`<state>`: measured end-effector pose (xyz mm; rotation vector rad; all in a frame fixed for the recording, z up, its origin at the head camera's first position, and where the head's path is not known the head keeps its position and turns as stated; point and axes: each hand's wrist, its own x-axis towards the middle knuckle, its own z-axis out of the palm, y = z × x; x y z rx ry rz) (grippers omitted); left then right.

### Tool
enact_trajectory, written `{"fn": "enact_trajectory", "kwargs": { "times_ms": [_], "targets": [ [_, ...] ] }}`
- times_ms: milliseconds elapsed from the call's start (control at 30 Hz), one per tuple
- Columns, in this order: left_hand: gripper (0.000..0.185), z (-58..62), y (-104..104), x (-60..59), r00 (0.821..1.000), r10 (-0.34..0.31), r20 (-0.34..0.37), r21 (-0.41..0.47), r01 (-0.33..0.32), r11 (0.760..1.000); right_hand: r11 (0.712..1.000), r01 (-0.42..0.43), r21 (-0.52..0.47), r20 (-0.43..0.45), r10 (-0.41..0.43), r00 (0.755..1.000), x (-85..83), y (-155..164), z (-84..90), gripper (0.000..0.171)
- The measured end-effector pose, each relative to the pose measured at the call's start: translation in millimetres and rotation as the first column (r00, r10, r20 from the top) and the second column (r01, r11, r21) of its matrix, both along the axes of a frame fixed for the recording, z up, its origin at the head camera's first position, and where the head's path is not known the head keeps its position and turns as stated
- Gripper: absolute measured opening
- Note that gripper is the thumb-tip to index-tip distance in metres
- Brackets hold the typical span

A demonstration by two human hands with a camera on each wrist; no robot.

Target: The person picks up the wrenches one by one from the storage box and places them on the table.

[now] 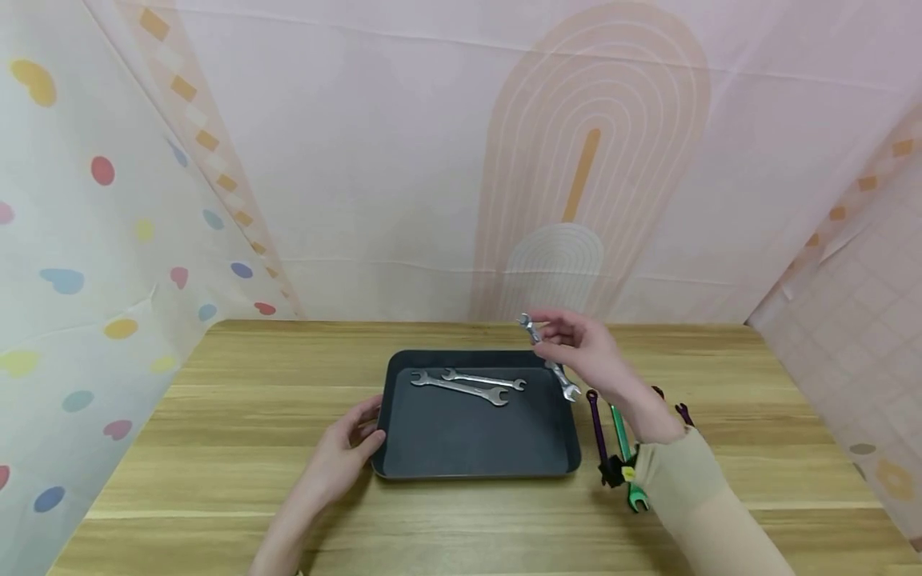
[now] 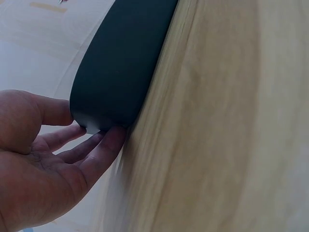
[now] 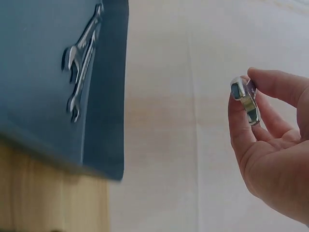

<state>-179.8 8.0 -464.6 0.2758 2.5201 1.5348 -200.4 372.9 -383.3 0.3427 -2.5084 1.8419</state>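
A silver open-end wrench [image 1: 563, 382] is pinched between the thumb and fingers of my right hand [image 1: 585, 352], raised over the right back part of a dark grey tray [image 1: 475, 452]. From the right wrist view, the held wrench [image 3: 247, 102] appears nearly end-on. My left hand [image 1: 344, 450] grips the tray's left side, thumb at the rim; up close in the left wrist view, thumb and fingers [image 2: 104, 154] touch the tray's end wall [image 2: 120, 63]. Inside the tray, two silver wrenches lie side by side, a larger one [image 1: 464, 389] in front of a slimmer one [image 1: 486, 379].
Right of the tray, partly under my right forearm, lie a purple wrench [image 1: 597, 424], a green wrench [image 1: 637, 499] and another dark purple one [image 1: 683, 413]. A black piece with a yellow spot [image 1: 612, 472] shows by the sleeve. Patterned cloth [image 1: 374, 200] hangs behind the wooden table [image 1: 238, 416].
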Motion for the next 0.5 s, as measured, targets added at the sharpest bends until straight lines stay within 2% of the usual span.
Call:
{"fn": "enact_trajectory", "kwargs": {
  "times_ms": [167,300,500],
  "targets": [
    [0.054,0.1,3,-0.3,1.000,-0.009,-0.011,0.003,0.009,1.000,0.994,0.080,-0.070,0.002,-0.080,0.997,26.6,29,-7.6,0.049],
    [0.054,0.5,5,-0.2,1.000,-0.013,-0.005,-0.004,0.013,1.000,0.978,0.146,-0.147,0.017,-0.145,0.989,46.4,49,-19.4,0.046],
    [0.054,-1.8,4,-1.1,1.000,-0.012,-0.022,0.008,0.013,1.000,0.960,0.194,-0.201,-0.016,-0.201,0.979,58.6,70,-31.0,0.041]
  ]
}}
